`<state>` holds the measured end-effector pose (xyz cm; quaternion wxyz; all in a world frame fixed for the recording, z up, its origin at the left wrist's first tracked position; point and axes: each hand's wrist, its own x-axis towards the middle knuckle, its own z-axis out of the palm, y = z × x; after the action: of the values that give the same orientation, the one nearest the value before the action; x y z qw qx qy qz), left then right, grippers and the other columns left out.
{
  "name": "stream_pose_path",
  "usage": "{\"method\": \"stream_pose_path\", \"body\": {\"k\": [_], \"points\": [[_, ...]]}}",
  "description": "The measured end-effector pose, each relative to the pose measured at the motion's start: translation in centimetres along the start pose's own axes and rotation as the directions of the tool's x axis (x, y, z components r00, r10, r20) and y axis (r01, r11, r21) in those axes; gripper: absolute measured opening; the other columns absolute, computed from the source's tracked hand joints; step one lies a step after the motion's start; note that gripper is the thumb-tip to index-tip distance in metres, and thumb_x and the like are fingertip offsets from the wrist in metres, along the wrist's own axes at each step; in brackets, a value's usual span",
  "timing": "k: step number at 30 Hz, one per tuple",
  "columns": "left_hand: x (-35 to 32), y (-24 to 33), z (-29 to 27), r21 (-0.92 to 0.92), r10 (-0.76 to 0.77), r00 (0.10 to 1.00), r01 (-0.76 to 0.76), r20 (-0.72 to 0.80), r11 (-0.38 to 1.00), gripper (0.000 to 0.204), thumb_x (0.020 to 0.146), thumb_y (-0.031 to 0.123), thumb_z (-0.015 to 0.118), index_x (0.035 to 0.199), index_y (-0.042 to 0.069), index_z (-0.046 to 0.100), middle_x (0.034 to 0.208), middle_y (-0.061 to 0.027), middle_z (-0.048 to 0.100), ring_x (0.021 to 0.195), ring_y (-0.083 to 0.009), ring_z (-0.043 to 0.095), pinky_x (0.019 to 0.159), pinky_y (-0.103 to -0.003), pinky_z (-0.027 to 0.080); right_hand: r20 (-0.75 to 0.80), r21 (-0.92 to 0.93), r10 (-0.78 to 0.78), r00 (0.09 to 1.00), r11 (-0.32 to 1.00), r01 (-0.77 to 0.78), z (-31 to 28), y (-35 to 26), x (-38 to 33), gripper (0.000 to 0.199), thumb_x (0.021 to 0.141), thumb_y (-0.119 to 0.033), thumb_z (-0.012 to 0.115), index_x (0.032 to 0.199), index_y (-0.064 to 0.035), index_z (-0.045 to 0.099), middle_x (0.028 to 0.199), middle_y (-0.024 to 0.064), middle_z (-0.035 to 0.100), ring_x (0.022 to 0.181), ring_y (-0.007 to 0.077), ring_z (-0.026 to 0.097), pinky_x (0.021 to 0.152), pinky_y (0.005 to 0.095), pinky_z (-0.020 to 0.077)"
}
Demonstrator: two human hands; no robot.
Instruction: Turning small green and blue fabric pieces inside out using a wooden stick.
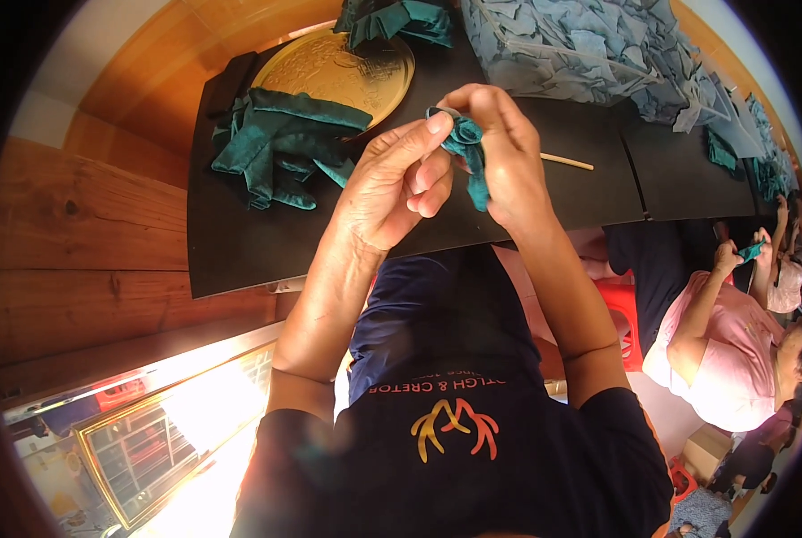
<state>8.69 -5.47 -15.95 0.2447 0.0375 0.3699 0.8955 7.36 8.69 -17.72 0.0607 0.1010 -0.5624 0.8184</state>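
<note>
Above the near edge of the black table, my two hands meet at a small dark green velvet cloth piece. Its top is bunched into a rolled, open-looking end, and a narrow tail hangs down beside my right palm. My left hand pinches the upper end with its thumb; the other fingers are curled. My right hand is closed round the other side of the cloth, with its fingertips partly hidden. Just left of my left hand lies a loose pile of green velvet pieces. A thin wooden stick rests right of my right hand.
A round gold tray lies behind the velvet pile, with more green velvet at its far side. At the back right, a clear plastic bin holds many grey-green cloth pieces. A co-worker in pink handles green cloth at the right.
</note>
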Motion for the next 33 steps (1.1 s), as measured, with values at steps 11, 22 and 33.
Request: {"method": "stream_pose_path", "body": {"k": [11, 22, 33], "points": [[-0.6, -0.6, 0.1, -0.169, -0.052, 0.996, 0.065, 0.077, 0.983, 0.019, 0.092, 0.021, 0.063, 0.085, 0.005, 0.058, 0.057, 0.0031, 0.047, 0.046, -0.0078, 0.042, 0.043, -0.021, 0.033, 0.144, 0.108, 0.177, 0.974, 0.975, -0.193, -0.8, -1.5, -0.2, 0.022, 0.097, -0.024, 0.058, 0.095, -0.0020, 0.062, 0.083, -0.0009, 0.060, 0.073, 0.0053, 0.053, 0.066, 0.0216, 0.0452], [-0.4, -1.7, 0.3, -0.285, -0.022, 1.000, 0.027, 0.020, 0.958, 0.016, 0.094, 0.020, 0.060, 0.085, 0.007, 0.056, 0.055, 0.0005, 0.048, 0.042, -0.0109, 0.043, 0.041, -0.022, 0.035, 0.052, -0.032, 0.074, 0.996, 0.997, -0.072, -0.3, -0.6, 0.2, 0.024, 0.097, -0.024, 0.056, 0.094, -0.0011, 0.062, 0.080, -0.0008, 0.057, 0.074, 0.0055, 0.050, 0.066, 0.0211, 0.0423], [-1.0, -0.4, 0.6, 0.115, -0.127, 0.952, 0.098, 0.278, 0.989, 0.030, 0.099, 0.025, 0.049, 0.093, -0.003, 0.059, 0.044, -0.0057, 0.047, 0.027, -0.0193, 0.046, 0.027, -0.026, 0.038, 0.219, 0.006, 0.191, 0.957, 0.980, -0.197, -0.5, -0.9, -0.6, 0.032, 0.096, -0.035, 0.057, 0.088, -0.0045, 0.058, 0.078, -0.0028, 0.054, 0.069, 0.0035, 0.049, 0.058, 0.0201, 0.0397]]}}
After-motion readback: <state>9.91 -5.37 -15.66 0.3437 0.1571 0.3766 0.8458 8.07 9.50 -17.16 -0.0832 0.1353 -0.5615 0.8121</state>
